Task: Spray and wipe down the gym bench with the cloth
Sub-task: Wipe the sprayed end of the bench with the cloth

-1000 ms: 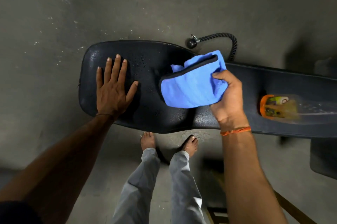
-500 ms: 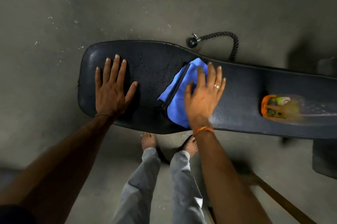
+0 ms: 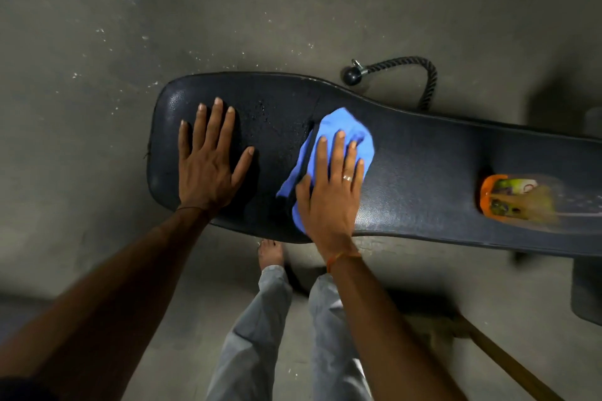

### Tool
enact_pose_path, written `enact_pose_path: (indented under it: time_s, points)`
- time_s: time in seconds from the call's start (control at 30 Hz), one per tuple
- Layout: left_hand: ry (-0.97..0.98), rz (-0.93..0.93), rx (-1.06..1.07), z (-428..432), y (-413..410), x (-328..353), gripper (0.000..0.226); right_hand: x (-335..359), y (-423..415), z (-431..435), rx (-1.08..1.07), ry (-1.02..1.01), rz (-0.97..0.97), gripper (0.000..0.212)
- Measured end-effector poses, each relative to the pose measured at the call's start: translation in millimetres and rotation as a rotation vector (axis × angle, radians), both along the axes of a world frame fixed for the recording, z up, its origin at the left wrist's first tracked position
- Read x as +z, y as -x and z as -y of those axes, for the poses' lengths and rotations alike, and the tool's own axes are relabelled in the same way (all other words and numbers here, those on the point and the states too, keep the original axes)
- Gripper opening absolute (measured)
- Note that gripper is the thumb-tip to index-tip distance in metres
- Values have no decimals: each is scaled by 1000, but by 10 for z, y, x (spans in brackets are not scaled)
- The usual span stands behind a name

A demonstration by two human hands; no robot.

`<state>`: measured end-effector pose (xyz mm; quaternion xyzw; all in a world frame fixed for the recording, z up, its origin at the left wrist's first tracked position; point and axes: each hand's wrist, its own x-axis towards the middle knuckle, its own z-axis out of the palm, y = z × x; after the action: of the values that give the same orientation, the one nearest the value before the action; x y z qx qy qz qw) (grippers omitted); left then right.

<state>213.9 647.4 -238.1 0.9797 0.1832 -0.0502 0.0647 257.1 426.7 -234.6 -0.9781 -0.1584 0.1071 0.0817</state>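
Wiping step in hand: right grip (image 3: 329,192), fingers straight, pressed the blue cloth (image 3: 342,123) flat on the worktop (image 3: 423,156) mid-pad, left grip (image 3: 208,169) splayed flat near the end, holding nothing; next stroke probably calls for sweeping left across the droplets (image 3: 270,120).

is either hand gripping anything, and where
Neither grips anything: the right hand presses flat on the cloth, the left hand lies flat on the bench.

blue cloth (image 3: 338,130), black pebbled bench (image 3: 423,166), orange-capped bottle (image 3: 518,201), grey floor (image 3: 130,25)
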Motion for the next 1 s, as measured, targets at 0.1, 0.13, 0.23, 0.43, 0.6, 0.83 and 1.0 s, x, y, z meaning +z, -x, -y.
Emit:
enact_pose_path:
  time_s: [0.1,0.13,0.23,0.43,0.6,0.83,1.0]
  points:
    - [-2,-9,1,-8,-4,7,75,31,293,102,48,12,-26,71]
    - [-1,-9,1,-10,-6,4,75,19,275,104,38,20,-30,71]
    - [2,1,-6,-12,5,-4,75,-26,-97,-63,6,34,2,69]
    - [-2,-5,-7,-13,6,-15,75,-104,-609,-391,-11,-1,45,67]
    - [20,-18,-16,-29,-11,11,75,5,66,-125,140,9,10,69]
    - [49,14,-17,-341,231,-17,72,-87,-765,-487,49,42,13,65]
    - [46,39,9,-351,226,-45,72,-64,-579,-598,86,18,36,65]
